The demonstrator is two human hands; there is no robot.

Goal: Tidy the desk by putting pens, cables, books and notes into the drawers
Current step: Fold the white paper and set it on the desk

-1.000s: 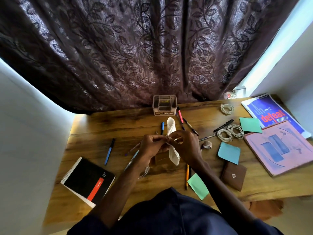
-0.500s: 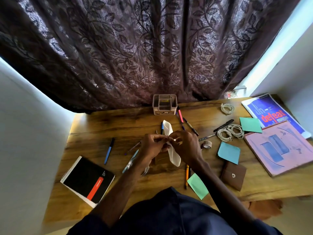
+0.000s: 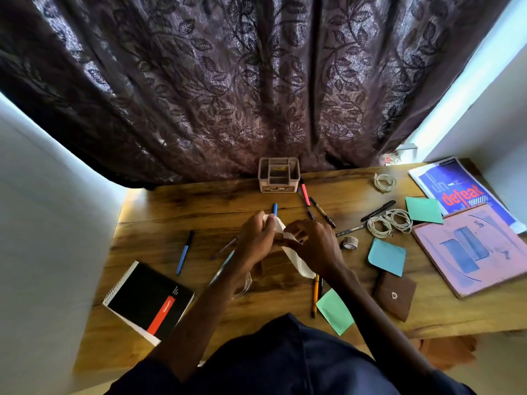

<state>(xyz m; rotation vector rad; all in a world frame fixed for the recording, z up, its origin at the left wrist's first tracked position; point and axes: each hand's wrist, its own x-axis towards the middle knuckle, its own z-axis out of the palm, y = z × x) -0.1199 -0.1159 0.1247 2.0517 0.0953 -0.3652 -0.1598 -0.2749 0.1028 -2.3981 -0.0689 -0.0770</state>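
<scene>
Over the middle of the wooden desk (image 3: 199,212), my left hand (image 3: 256,238) and my right hand (image 3: 313,243) both grip a white folded paper strip (image 3: 296,260), which hangs down to the lower right. Pens lie scattered: a blue pen (image 3: 184,252) at the left, a pink pen (image 3: 304,192) by the organizer, a black pen (image 3: 377,210) and an orange pencil (image 3: 315,297). White coiled cables (image 3: 389,222) lie to the right. A black spiral notebook (image 3: 148,300) sits at the lower left, a pink book (image 3: 473,249) and a blue book (image 3: 456,192) at the right.
A small desk organizer (image 3: 279,178) stands against the dark curtain. Sticky notes lie about: green note (image 3: 335,310), blue note (image 3: 387,256), teal note (image 3: 423,209). A brown wallet (image 3: 395,295) and a tape roll (image 3: 350,242) sit right of my hands. Another cable coil (image 3: 385,182) lies at the back.
My hands shifted a little away from me with the white strip. Its upper end, which stood up above my fingers, is now folded down into my left hand.
</scene>
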